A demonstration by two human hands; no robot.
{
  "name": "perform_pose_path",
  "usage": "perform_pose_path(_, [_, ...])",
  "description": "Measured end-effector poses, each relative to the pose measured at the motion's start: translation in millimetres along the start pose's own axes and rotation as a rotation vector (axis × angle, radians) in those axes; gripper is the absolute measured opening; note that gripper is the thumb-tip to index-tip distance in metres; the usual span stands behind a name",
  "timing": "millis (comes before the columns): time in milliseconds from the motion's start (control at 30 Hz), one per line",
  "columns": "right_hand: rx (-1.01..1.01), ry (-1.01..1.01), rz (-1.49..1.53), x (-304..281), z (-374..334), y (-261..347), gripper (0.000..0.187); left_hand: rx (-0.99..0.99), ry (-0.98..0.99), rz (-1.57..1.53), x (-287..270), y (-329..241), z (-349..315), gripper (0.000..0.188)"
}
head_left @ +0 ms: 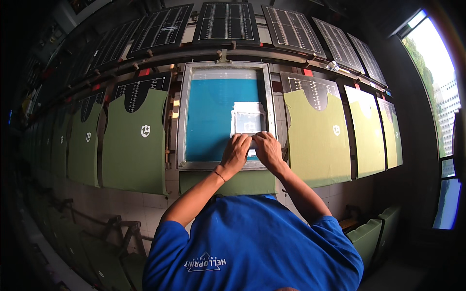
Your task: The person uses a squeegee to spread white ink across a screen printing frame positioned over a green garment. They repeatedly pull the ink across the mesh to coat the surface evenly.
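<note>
Open way: over the blue mesh [208,111], left of the left grip [236,151]. Obstacle: metal frame [182,116], rim enclosing the mesh on four sides, right side just beside the right grip [268,150]. Obstacle: dark bar [253,145], under both grips, near right. Obstacle: rail [189,53], crossing beyond the far rim. Narrow gaps: between frame and neighbouring green shirts [136,155], either side.

place: screen-printing workshop | boards [226,23]: black, ruled, two rows along a rail [272,54] | shirts [133,157]: green, laid flat on the near row, white crests [145,131] on several | screen [211,116]: metal-framed, blue, over one shirt
</note>
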State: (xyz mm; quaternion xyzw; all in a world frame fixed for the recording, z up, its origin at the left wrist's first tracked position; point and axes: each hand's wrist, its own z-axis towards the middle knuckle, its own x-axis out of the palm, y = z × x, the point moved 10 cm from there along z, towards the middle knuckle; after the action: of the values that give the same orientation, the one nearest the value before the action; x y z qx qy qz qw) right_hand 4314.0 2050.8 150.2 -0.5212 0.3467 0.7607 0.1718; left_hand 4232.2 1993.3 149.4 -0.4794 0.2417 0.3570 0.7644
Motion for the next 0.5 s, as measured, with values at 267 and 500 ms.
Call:
perform_pose_path(267, [-0.04, 0.141, -0.019, 42, -89, 20, 0.059, 0.034, 0.124, 0.023, 21, -23, -80, 0.04])
perform_pose_path(500, [-0.033, 0.148, 0.169, 8, -91, 13, 0.058, -0.287, -0.146, 0.105, -68, 59, -87, 0.036])
